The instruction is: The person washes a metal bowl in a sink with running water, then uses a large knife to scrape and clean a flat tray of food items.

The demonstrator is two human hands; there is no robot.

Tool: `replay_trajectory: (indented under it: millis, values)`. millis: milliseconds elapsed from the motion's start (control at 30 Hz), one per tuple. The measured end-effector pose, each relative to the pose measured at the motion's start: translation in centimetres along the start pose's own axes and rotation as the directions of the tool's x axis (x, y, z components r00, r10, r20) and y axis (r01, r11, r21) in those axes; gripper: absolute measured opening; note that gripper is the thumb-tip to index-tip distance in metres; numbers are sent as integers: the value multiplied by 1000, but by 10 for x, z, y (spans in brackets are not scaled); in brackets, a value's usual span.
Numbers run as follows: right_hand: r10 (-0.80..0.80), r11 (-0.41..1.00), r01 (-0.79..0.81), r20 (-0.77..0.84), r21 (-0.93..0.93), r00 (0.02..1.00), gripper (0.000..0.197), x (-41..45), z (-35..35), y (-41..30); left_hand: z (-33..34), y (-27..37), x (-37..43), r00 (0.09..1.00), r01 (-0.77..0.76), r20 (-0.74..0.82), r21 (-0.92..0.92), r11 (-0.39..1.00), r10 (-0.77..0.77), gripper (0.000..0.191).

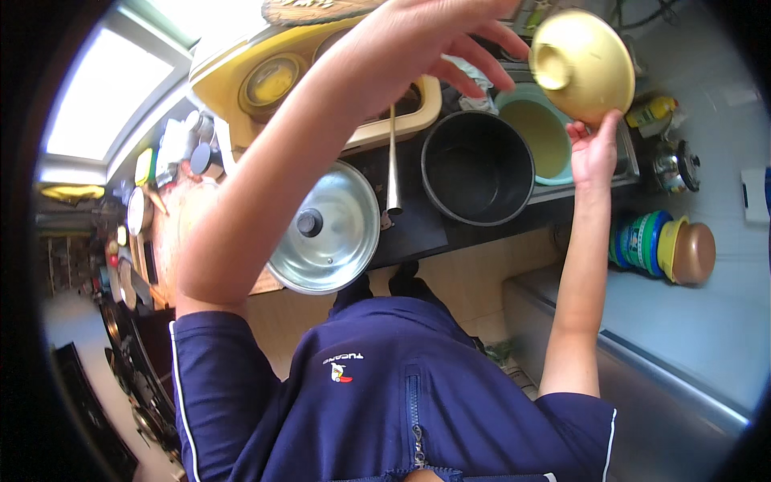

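Note:
My right hand [593, 147] grips a pale yellow bowl [593, 69] by its lower edge. The bowl is tilted up on its side, and its outer wall and foot ring face me. Just left of the bowl, my left hand [473, 57] is raised with its fingers apart and nothing visible in it; the top of this hand is cut off by the picture's edge. Below both hands, a mint green basin [560, 172] with cloudy liquid stands in the sink. A deep dark pot [479, 169] stands on the counter, left of the basin.
A metal lid [343, 241] with a black knob lies left of the pot. A metal handle [393, 162] sticks out from a yellow-cream container [430, 99] holding dishes. A yellow bottle [653, 112], a glass kettle [671, 165] and stacked tubs [665, 244] stand at the right.

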State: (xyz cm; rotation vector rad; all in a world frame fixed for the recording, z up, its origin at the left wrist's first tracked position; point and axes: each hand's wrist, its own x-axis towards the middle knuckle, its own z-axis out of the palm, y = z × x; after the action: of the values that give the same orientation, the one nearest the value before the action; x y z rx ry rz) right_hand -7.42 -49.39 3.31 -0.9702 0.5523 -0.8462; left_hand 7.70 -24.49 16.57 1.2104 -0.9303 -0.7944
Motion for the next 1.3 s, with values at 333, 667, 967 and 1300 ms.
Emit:
replay_trajectory:
  millis: [333,667,967,1300]
  values:
    - [301,873,-160,-252,462,920,36,128,-125,58,-88,-53,-283,708,278,-595,-259,925,-380,35]
    - [-299,953,255,358,163,885,59,-147,178,24,-85,-52,-518,439,84,-836,-326,942,-329,33]
    - [-183,974,21,724,228,665,41,-449,431,177,-110,-29,-785,147,-110,-969,-215,970,-198,30]
    - [9,916,396,992,-58,126,6,-650,641,351,-144,-52,-946,-188,-401,-940,-193,895,-286,30]
